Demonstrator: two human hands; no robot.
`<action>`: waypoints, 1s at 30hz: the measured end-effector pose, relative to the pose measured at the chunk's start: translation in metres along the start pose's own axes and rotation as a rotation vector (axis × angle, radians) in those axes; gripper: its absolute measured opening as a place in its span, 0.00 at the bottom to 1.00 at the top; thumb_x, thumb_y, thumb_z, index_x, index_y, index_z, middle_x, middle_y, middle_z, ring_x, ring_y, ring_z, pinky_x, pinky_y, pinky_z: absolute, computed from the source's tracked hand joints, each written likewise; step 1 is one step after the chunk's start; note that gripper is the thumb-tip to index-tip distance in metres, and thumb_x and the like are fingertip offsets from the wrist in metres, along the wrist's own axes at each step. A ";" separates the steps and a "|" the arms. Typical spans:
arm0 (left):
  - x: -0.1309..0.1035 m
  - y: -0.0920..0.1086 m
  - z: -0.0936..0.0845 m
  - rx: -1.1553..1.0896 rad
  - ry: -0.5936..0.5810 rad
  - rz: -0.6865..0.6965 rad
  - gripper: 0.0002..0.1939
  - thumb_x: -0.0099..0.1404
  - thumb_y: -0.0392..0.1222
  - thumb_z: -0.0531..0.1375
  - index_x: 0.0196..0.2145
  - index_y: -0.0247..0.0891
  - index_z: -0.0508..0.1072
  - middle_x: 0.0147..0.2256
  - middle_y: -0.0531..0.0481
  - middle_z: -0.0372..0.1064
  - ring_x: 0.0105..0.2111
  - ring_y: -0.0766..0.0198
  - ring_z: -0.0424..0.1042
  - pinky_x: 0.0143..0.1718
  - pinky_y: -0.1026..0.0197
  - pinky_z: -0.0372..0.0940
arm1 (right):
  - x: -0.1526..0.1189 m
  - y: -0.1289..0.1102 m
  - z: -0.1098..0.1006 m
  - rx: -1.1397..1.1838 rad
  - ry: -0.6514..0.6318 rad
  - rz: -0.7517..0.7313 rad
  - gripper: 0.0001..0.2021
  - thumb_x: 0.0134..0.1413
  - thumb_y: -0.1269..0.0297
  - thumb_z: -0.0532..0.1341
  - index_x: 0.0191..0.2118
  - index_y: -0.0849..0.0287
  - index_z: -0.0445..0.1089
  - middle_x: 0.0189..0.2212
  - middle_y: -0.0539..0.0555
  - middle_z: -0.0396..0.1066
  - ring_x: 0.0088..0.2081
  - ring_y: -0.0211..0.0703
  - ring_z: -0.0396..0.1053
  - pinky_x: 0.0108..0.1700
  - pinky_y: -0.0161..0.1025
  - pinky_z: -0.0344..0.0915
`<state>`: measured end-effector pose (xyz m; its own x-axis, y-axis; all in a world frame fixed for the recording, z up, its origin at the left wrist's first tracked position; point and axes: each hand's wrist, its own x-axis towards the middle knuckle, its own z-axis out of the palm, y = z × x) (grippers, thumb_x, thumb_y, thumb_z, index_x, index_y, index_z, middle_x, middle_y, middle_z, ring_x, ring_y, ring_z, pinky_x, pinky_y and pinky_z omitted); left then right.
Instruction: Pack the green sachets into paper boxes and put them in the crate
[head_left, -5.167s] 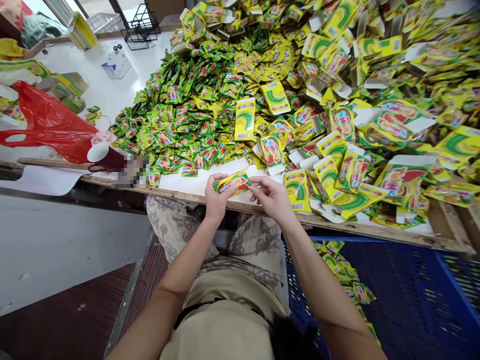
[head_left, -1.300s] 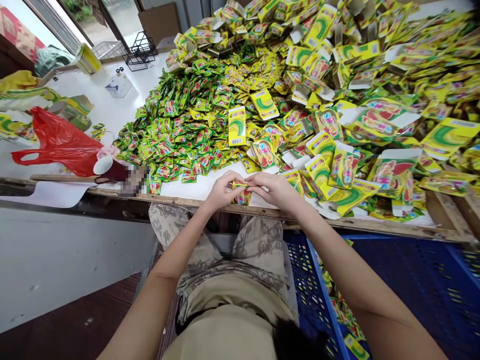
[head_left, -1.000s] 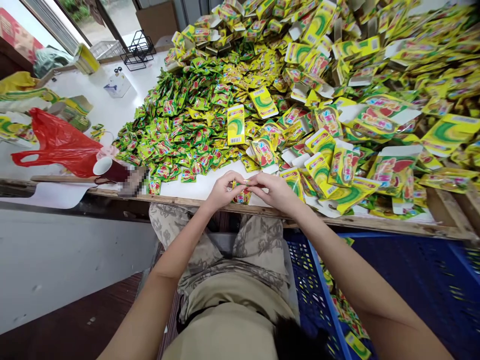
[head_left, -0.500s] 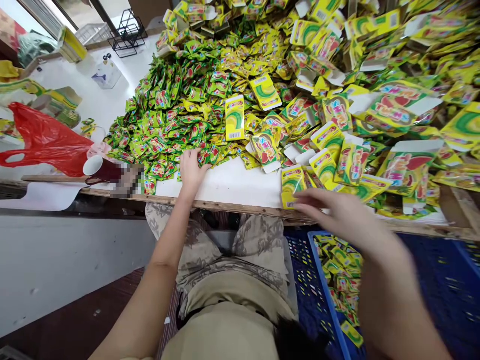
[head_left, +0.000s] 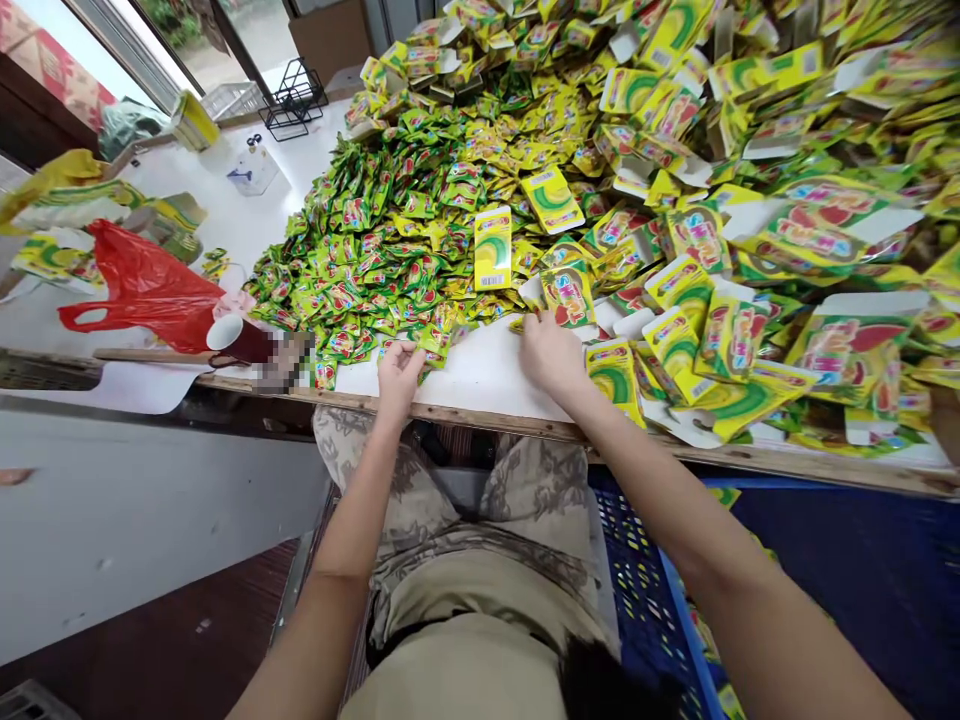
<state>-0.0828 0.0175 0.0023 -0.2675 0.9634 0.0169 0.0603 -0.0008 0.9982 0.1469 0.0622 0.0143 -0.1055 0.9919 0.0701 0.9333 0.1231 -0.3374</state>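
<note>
My left hand (head_left: 399, 374) is closed at the near edge of a heap of small green sachets (head_left: 352, 270), pinching one green sachet (head_left: 436, 346) between thumb and fingers. To its right, my right hand (head_left: 553, 352) reaches over the white tabletop (head_left: 480, 372) with its fingers curled down at the heap's edge. A bit of yellow wrapper shows by those fingertips, but what they grip is hidden. Just beyond them leans a printed box (head_left: 568, 296) with a watermelon picture. An upright yellow box (head_left: 493, 248) with a barcode rests on the sachets.
Many yellow boxes (head_left: 679, 355) are piled on the right. On the left are a red plastic bag (head_left: 154, 295), a dark mug (head_left: 251, 342) and a black wire rack (head_left: 295, 100). Below the wooden table edge (head_left: 517, 425) stands a blue crate (head_left: 637, 570).
My right hand has moved left and forward from the yellow box near the edge to the heap. My left hand has drawn back slightly with a green sachet. The view has shifted left.
</note>
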 end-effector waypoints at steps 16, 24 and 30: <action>-0.028 -0.001 0.043 -0.184 -0.288 -0.122 0.20 0.57 0.56 0.61 0.36 0.40 0.60 0.29 0.55 0.67 0.27 0.68 0.70 0.30 0.63 0.70 | -0.036 -0.008 0.015 1.359 -0.110 0.137 0.19 0.42 0.53 0.67 0.37 0.58 0.66 0.26 0.47 0.66 0.19 0.30 0.63 0.21 0.33 0.64; -0.023 -0.002 0.062 -0.097 -0.203 -0.050 0.25 0.51 0.51 0.68 0.41 0.38 0.63 0.36 0.51 0.69 0.32 0.67 0.71 0.34 0.64 0.67 | -0.035 -0.003 0.018 1.369 -0.091 0.172 0.19 0.38 0.53 0.69 0.33 0.57 0.66 0.25 0.46 0.66 0.22 0.32 0.63 0.23 0.33 0.64; -0.011 -0.002 0.070 -0.334 -0.111 -0.196 0.27 0.44 0.46 0.71 0.38 0.38 0.64 0.35 0.51 0.72 0.33 0.67 0.73 0.36 0.63 0.68 | -0.023 -0.005 0.017 1.508 0.037 0.254 0.18 0.30 0.57 0.73 0.22 0.57 0.64 0.18 0.44 0.63 0.19 0.31 0.58 0.21 0.32 0.56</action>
<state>-0.0128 0.0258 -0.0036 -0.1367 0.9770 -0.1636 -0.3020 0.1162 0.9462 0.1394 0.0395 -0.0015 0.0280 0.9923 -0.1205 -0.2859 -0.1075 -0.9522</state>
